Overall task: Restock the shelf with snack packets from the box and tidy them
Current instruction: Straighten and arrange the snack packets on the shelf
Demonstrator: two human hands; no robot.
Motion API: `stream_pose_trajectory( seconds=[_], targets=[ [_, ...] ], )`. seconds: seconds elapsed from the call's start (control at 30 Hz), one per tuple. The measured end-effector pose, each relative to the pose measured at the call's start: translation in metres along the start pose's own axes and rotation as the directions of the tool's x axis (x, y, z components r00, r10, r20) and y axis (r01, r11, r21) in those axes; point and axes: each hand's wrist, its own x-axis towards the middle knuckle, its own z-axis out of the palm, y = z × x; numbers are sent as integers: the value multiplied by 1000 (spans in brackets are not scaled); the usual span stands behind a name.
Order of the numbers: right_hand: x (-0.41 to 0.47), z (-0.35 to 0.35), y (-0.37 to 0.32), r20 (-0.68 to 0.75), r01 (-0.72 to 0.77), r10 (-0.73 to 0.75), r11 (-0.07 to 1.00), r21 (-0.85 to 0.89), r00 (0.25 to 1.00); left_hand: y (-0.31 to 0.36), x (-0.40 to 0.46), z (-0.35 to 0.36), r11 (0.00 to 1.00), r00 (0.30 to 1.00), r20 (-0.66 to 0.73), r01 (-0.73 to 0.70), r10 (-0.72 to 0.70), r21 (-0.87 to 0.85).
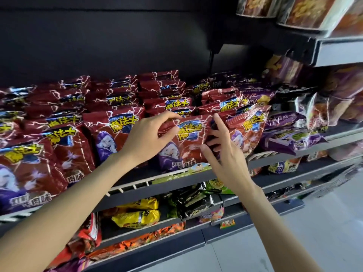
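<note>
The left hand (pixel 149 138) pinches the upper left edge of a red snack packet (pixel 188 142), thumb and fingers curled over its top. The right hand (pixel 224 152) lies against the packet's right edge with its fingers straight and spread, touching but not gripping.

The shelf (pixel 196 176), a dark tier with a white wire front rail, runs from lower left to upper right. Rows of red packets (pixel 64 118) fill most of it, standing one behind another, and the held packet stands upright in the front row near the middle. Purple packets (pixel 290 138) lie tumbled on the same shelf just to the right. On the shelf below, yellow packets (pixel 137 214) lie beside dark green ones (pixel 194 203). A small price label (pixel 227 223) hangs on that lower edge.
</note>
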Motion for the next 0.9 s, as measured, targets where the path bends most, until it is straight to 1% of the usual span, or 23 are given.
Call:
stream_pose_trajectory(
  seconds=[0.07, 0.1, 0.13, 0.2, 0.23, 0.27, 0.37, 0.43, 0.5, 0.63, 0.7, 0.77, 0.83, 0.9],
  targets=[
    [2, 5, -6, -14, -37, 38, 999, 13, 999, -4, 5, 0, 999, 1000, 1, 31, -31, 41],
    [2, 7, -8, -25, -47, 47, 999, 4, 999, -7, 7, 1, 996, 1000, -5, 17, -16, 91],
    [2, 9, -8, -38, -49, 48, 999, -18, 998, -9, 9, 2, 981, 999, -14, -31, 35, 191],
    [0, 11, -8, -53, -50, 47, 997, -63, 998, -15, 13, 3, 894, 988, 1, -142, 157, 424],
    [1, 12, -8, -48, -51, 47, 995, -88, 998, -18, 15, 3, 851, 982, 7, -169, 190, 497],
    [1, 14, -8, -34, -48, 45, 992, -118, 998, -21, 17, 3, 829, 980, 15, -178, 200, 530],
    [3, 21, -9, 41, -25, 34, 979, -201, 999, -23, 20, 4, 835, 983, 23, -167, 182, 524],
    [3, 21, -8, 54, -28, 41, 974, -225, 998, -24, 22, 7, 840, 986, 36, -158, 163, 520],
    [2, 10, -8, -3, -21, 21, 976, -217, 1000, -24, 23, 10, 846, 988, 26, -141, 149, 514],
    [-12, -24, 1, -188, -18, -15, 984, -176, 982, -20, 21, 10, 840, 983, -40, -131, 179, 527],
    [-22, -29, 4, -209, -42, 11, 988, -146, 978, -16, 11, 11, 837, 979, -45, -145, 198, 528],
    [-28, -19, -1, -120, -40, 25, 991, -126, 992, -12, -6, 15, 860, 987, -63, -99, 150, 501],
    [-28, 0, -8, 11, -47, 49, 991, -124, 999, -8, -26, 20, 903, 989, -142, 24, 42, 429],
    [-23, 18, -14, 92, -82, 96, 985, -150, 991, -5, -41, 24, 932, 977, -204, 127, -59, 339]
  ],
)
